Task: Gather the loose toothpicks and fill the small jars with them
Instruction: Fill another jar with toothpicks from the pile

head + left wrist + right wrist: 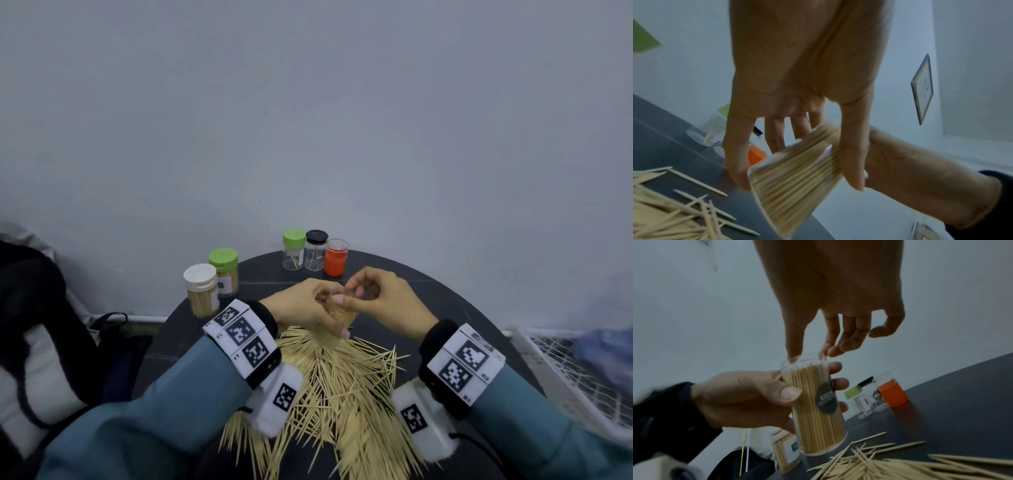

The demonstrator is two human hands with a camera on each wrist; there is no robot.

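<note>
1. Clear jar (813, 404), open top, packed nearly full of toothpicks standing on end. It is held above the dark round table (445, 294), over the far edge of the loose pile, so that strays would probably fall back onto the heap.
2. Left hand (301, 308) wraps the jar: thumb across the front, fingers curled round the back. The jar tilts slightly toward the right hand, presumably to present the mouth.
3. Right hand (383, 301) sits at the jar mouth. Thumb and forefinger tips are pressed close at the rim, other fingers loosely curled. Whether they pinch a toothpick or only tamp the tops level, I cannot tell; nothing clearly shows between them.
4. Loose toothpicks (342, 394) lie fanned in a large heap on the near half of the table, between the two wrists. Much remains to gather.
5. Judgement: this jar is close to capacity; the step looks like seating the last few sticks.
6. Far side of table: green-lidded jar (294, 249), black-lidded jar (315, 250), each holding only a few sticks, and an orange jar (336, 257), standing together, near the hands for later filling.
7. Left edge: white-lidded jar (202, 290) and a second green-lidded one (224, 272), both packed full, set apart, likely as done.
</note>
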